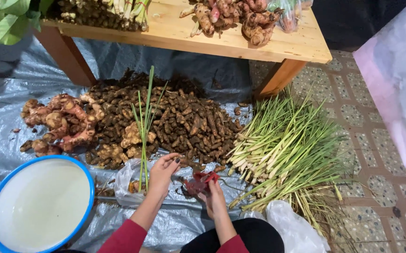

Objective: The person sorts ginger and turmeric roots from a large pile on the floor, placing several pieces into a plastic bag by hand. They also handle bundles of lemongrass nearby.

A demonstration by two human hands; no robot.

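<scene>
My left hand point(161, 172) holds a few thin green lemongrass stalks point(144, 126) upright, gripping them near their lower end. My right hand point(215, 199) is closed on a crumpled red plastic bag point(202, 181) just above the tarp. Both hands hover in front of a big heap of small brown turmeric roots point(184, 122). A pile of pinkish galangal roots point(62, 122) lies to the left of that heap. A spread bundle of lemongrass point(282, 150) lies to the right of my right hand.
A grey plastic tarp point(6, 107) covers the ground. A blue-rimmed white basin point(39, 204) sits at the lower left. A wooden table point(240, 42) with roots and greens stands behind. Clear plastic bags point(294, 229) lie near my knees. Tiled floor point(371, 154) runs along the right.
</scene>
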